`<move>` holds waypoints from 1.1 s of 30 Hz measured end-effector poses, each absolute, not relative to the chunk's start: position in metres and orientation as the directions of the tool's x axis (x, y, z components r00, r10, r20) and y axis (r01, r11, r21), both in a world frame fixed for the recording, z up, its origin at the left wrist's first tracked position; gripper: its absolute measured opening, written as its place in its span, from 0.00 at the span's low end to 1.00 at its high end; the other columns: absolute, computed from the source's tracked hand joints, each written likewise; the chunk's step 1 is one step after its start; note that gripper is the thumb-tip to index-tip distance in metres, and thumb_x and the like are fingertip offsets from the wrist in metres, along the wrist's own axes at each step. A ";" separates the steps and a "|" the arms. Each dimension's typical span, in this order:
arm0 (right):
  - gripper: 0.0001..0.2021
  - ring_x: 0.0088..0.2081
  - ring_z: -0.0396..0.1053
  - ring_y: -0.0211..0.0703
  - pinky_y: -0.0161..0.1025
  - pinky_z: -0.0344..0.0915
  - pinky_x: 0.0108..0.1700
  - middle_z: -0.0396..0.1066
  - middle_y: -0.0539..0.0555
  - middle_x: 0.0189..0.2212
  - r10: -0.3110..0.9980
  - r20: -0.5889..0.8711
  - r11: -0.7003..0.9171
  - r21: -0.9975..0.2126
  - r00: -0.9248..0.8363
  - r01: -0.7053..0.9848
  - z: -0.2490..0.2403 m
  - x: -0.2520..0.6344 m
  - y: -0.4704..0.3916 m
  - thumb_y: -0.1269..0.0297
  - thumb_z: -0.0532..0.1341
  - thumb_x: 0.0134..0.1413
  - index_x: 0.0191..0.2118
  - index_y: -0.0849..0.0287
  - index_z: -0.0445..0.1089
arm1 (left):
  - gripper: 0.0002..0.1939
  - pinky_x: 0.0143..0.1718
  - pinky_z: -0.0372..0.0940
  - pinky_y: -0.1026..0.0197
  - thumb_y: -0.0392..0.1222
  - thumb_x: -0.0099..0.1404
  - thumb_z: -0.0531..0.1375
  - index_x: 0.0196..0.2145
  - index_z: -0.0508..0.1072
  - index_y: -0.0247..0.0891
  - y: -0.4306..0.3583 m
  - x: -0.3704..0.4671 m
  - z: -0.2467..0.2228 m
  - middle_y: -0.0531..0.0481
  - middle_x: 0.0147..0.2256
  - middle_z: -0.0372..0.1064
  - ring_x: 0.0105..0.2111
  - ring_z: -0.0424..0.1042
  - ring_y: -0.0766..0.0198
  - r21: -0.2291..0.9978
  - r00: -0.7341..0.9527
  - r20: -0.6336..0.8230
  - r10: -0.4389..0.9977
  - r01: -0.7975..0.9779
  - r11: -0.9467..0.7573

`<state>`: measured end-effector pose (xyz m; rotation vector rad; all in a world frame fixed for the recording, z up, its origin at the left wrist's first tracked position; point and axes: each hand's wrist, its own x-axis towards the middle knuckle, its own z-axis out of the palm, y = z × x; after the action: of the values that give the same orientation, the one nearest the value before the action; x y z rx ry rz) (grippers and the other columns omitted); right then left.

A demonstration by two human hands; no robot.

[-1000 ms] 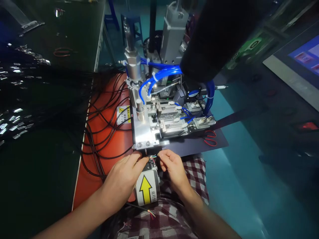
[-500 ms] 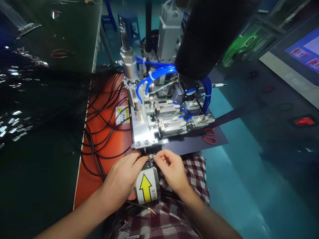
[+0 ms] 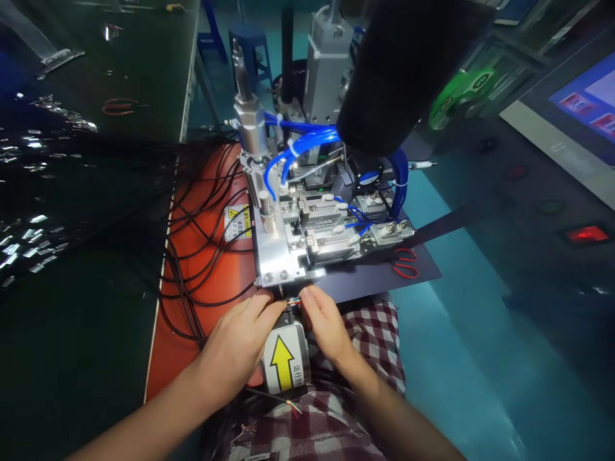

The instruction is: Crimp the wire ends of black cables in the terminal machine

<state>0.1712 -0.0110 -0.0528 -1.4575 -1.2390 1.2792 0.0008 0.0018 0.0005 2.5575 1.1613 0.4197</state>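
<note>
Thin coloured wires (image 3: 293,301) run between my two hands, just in front of the machine's metal plate (image 3: 278,262). My left hand (image 3: 235,342) is closed in a pinch at the wires' left end; the cable they come from is hidden under it. At their right end, the fingertips of my right hand (image 3: 327,325) are pressed together on the wires. Directly below the wires sits a small black-and-white unit with a yellow arrow label (image 3: 282,362). Another black cable with splayed coloured wires (image 3: 294,406) lies over the checked cloth on my lap.
Black cables (image 3: 185,307) loop across the orange surface (image 3: 216,269) at left. The machine with blue air hoses (image 3: 312,137) stands ahead. Red-handled scissors (image 3: 406,264) rest on its dark base plate. A control panel (image 3: 542,186) with a screen is on the right, a dark green table (image 3: 96,358) on the left.
My right hand's fingers have closed up and shifted slightly, with the wires stretched straighter between the hands. My left hand stays nearly in place.
</note>
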 end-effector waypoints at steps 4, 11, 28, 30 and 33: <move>0.15 0.25 0.52 0.36 0.35 0.51 0.27 0.53 0.46 0.22 0.987 -0.161 -0.161 -0.986 -0.011 0.039 -0.055 0.166 -0.009 0.58 0.51 0.62 0.25 0.57 0.57 | 0.15 0.33 0.70 0.56 0.28 0.63 0.49 0.46 0.68 0.33 0.003 0.002 0.001 0.43 0.36 0.67 0.34 0.70 0.57 0.383 0.634 0.140 0.760 0.673 -0.632; 0.13 0.24 0.51 0.36 0.34 0.51 0.27 0.53 0.46 0.21 0.989 -0.141 -0.137 -0.985 0.032 -0.103 -0.056 0.161 -0.010 0.60 0.53 0.60 0.25 0.58 0.59 | 0.15 0.33 0.68 0.58 0.29 0.65 0.48 0.46 0.67 0.35 0.004 0.001 0.004 0.44 0.37 0.67 0.34 0.69 0.59 0.401 0.633 0.081 0.770 0.686 -0.606; 0.14 0.23 0.50 0.36 0.34 0.51 0.26 0.52 0.45 0.21 0.987 -0.161 -0.159 -0.981 0.006 -0.112 -0.051 0.163 -0.008 0.57 0.54 0.58 0.25 0.57 0.58 | 0.16 0.34 0.67 0.52 0.25 0.60 0.49 0.44 0.68 0.28 -0.008 0.007 0.017 0.39 0.37 0.66 0.36 0.64 0.54 0.175 0.686 0.044 0.726 0.710 -0.682; 0.14 0.23 0.50 0.36 0.34 0.51 0.26 0.52 0.45 0.21 0.987 -0.160 -0.158 -0.981 0.010 -0.108 -0.050 0.162 -0.008 0.56 0.54 0.58 0.25 0.57 0.58 | 0.18 0.35 0.68 0.53 0.24 0.60 0.49 0.47 0.67 0.28 -0.010 0.010 0.017 0.40 0.38 0.66 0.36 0.65 0.55 0.243 0.670 0.031 0.742 0.715 -0.656; 0.14 0.23 0.50 0.36 0.34 0.51 0.26 0.52 0.45 0.21 0.988 -0.153 -0.151 -0.982 0.006 -0.116 -0.051 0.161 -0.008 0.56 0.54 0.59 0.25 0.57 0.57 | 0.19 0.36 0.69 0.56 0.25 0.61 0.49 0.49 0.65 0.31 -0.010 0.012 0.015 0.42 0.40 0.67 0.37 0.66 0.57 0.340 0.638 0.031 0.770 0.718 -0.608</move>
<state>0.1610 -0.0082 -0.0505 -1.2398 -1.0362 1.3615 0.0119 -0.0098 0.0147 2.5645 1.1974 0.2503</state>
